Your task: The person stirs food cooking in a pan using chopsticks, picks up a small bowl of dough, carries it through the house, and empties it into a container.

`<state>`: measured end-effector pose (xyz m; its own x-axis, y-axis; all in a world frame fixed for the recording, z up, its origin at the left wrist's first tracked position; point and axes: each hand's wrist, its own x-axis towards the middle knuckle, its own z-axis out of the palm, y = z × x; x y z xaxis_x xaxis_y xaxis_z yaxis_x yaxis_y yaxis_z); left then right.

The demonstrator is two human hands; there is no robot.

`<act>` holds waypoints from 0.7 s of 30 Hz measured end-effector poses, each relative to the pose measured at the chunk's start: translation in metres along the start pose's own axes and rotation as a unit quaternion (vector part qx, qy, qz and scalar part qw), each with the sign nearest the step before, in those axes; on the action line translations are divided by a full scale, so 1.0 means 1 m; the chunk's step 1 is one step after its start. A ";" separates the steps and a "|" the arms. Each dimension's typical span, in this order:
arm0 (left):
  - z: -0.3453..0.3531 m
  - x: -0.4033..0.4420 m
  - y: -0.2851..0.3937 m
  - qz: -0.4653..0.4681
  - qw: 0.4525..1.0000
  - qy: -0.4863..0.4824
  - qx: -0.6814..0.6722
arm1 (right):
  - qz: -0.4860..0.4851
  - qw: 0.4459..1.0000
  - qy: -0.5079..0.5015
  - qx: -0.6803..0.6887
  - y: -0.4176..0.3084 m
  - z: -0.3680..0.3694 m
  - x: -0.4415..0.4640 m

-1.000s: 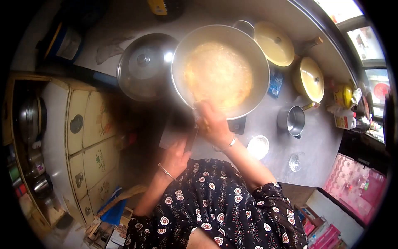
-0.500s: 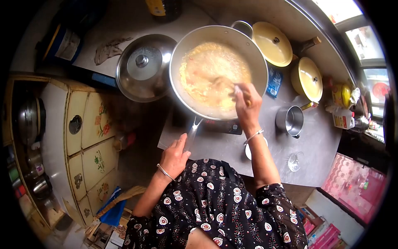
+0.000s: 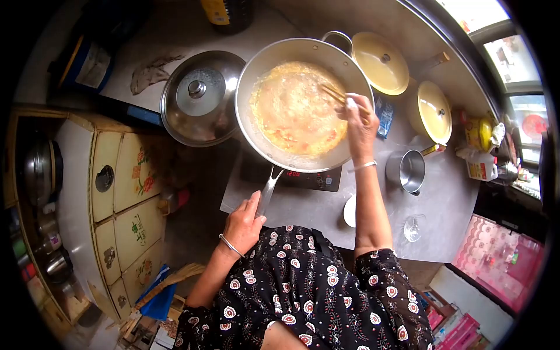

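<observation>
Clasping thin brown chopsticks (image 3: pixel 335 93), closed right hand (image 3: pixel 361 125) overhangs round grey metal pan (image 3: pixel 315 52); left hand (image 3: pixel 241 223) curls around its silver handle (image 3: pixel 270 189)

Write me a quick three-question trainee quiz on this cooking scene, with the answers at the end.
1. What does the right hand hold?

2. True or false: the lid covers the pan.

3. Which part of the pan is the left hand at?
A) the far rim
B) the long handle
C) the food inside

Key:
1. Chopsticks, with their tips over the food.
2. False; it lies beside the pan, on the left of the picture.
3. B
</observation>
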<state>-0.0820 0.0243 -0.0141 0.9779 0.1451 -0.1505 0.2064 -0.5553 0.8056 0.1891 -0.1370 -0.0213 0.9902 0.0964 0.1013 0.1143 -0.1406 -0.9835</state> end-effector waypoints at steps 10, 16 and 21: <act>-0.002 0.002 0.002 -0.013 1.000 -0.003 -0.004 | 0.042 0.999 0.005 -0.034 -0.018 -0.023 0.013; -0.001 0.001 0.001 -0.008 1.000 -0.001 0.002 | 0.025 0.991 -0.112 0.063 0.005 0.020 0.020; -0.003 0.002 0.003 -0.004 1.000 0.000 0.008 | 0.151 0.951 -0.269 0.030 -0.027 -0.005 0.014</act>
<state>-0.0797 0.0255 -0.0105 0.9761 0.1495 -0.1578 0.2154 -0.5676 0.7946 0.2002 -0.1371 0.0078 0.7906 0.5529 -0.2631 -0.1900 -0.1869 -0.9638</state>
